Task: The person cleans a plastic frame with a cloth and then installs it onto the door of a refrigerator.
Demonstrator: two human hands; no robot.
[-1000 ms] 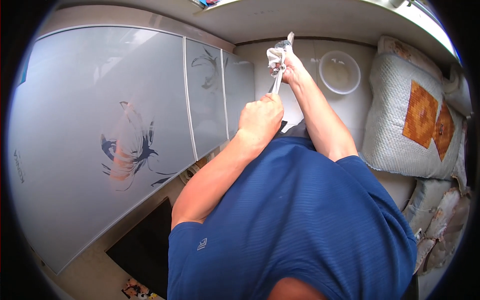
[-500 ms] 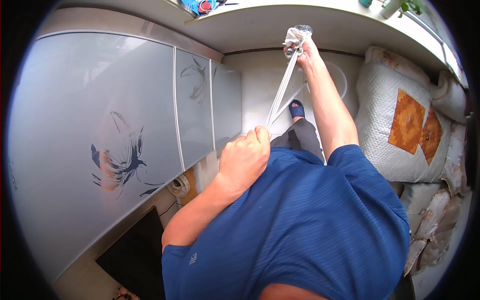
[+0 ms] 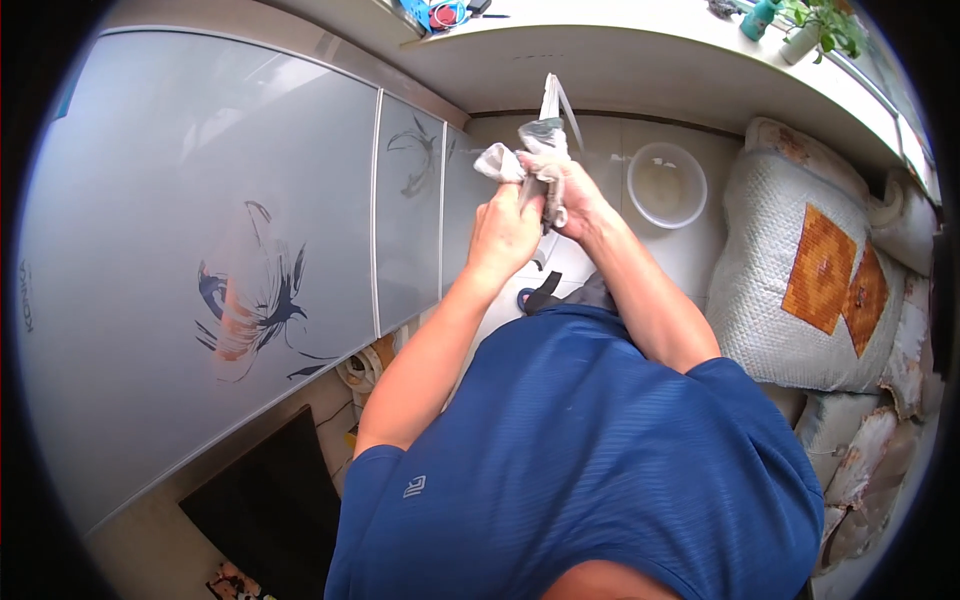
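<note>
Both hands meet in front of me around a long, thin white strip [image 3: 550, 95], whose far end points away toward the wall. A crumpled whitish-grey cloth [image 3: 545, 140] is wrapped around the strip, with one loose fold sticking out to the left. My right hand [image 3: 572, 190] is closed on the cloth from the right side. Closed fingers of my left hand [image 3: 508, 232] grip the strip just below the cloth. The cloth and fingers hide the middle of the strip.
A round translucent tub [image 3: 703, 190] stands on the tiled floor at right. Beside it is a quilted white pad [image 3: 745, 270] with orange patches. Glossy grey panels [image 3: 130, 250] line the left. A ledge [image 3: 600, 28] at the back carries a potted plant [image 3: 825, 30].
My right hand has drawn back toward me with the cloth, while my left hand has moved forward to meet it. The strip's far end now sticks out beyond the hands.
</note>
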